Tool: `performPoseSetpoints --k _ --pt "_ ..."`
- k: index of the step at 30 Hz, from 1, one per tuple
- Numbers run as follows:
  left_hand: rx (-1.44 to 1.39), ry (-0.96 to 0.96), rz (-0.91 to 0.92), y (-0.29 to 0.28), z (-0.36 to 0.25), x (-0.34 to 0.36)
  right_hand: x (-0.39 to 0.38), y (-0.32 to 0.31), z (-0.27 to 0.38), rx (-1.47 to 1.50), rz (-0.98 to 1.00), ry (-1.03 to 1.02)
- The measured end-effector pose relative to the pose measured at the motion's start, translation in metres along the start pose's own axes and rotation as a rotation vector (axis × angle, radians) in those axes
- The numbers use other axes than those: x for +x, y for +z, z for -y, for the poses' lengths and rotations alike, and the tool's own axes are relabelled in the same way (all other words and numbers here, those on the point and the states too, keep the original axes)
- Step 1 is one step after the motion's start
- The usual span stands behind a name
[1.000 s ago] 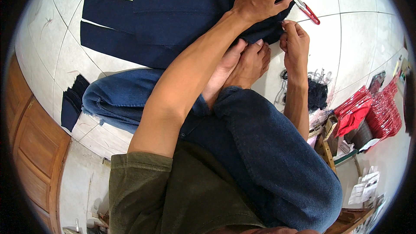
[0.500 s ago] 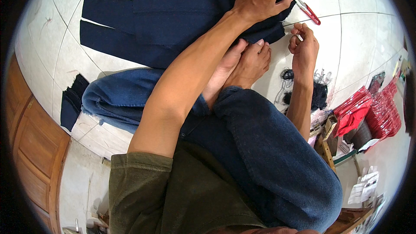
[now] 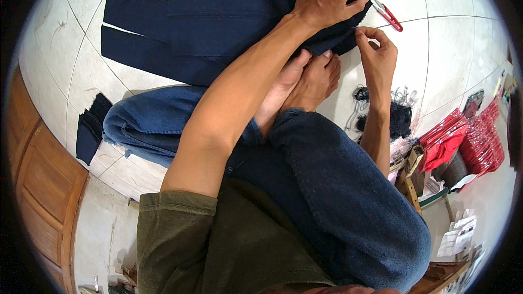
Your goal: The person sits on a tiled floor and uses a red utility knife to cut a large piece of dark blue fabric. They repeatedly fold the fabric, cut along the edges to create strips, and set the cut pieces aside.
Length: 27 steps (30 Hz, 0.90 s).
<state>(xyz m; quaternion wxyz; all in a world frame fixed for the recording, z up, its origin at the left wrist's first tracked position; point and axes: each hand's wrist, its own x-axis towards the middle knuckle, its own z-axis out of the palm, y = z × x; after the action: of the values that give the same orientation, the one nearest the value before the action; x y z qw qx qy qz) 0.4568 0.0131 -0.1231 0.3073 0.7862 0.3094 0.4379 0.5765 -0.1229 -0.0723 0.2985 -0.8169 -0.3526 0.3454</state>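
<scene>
Navy fabric pieces [image 3: 223,11] lie spread over the floor at the top, with two strips reaching left. My left hand [image 3: 329,0] rests on their right part, fingers curled closed on the cloth. Beside the frayed edge, my right hand [image 3: 378,54] pinches with thumb and forefinger; whatever is between them is too small to make out. Just right of the fabric lie red-handled thread snips [image 3: 387,15]. A dark tangle of threads [image 3: 400,120] sits under my right forearm. My bare feet [image 3: 308,79] are tucked below the fabric's edge.
A stack of navy offcuts [image 3: 90,130] is on the tiles at left, near a wooden door [image 3: 43,196]. At right are red wrapped bundles [image 3: 482,147], a dark cylinder [image 3: 455,174], white paper [image 3: 457,234] and wooden pieces [image 3: 411,190].
My right hand drew away to the right half a second ago and has since returned to the fabric's edge, its thumb and forefinger now pinched. My left hand stays in place.
</scene>
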Motion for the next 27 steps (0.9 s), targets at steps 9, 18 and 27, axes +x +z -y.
performPoseSetpoints --k 9,18,27 --pt "0.128 0.081 -0.04 -0.005 -0.012 -0.007 -0.007 -0.01 0.021 -0.541 -0.056 -0.353" --pt "0.17 0.141 0.239 -0.018 -0.027 -0.048 -0.014 -0.018 0.026 -0.546 -0.015 -0.32" --pt "0.112 0.267 0.397 -0.024 -0.011 -0.043 -0.016 -0.019 0.021 -0.544 0.061 -0.3"
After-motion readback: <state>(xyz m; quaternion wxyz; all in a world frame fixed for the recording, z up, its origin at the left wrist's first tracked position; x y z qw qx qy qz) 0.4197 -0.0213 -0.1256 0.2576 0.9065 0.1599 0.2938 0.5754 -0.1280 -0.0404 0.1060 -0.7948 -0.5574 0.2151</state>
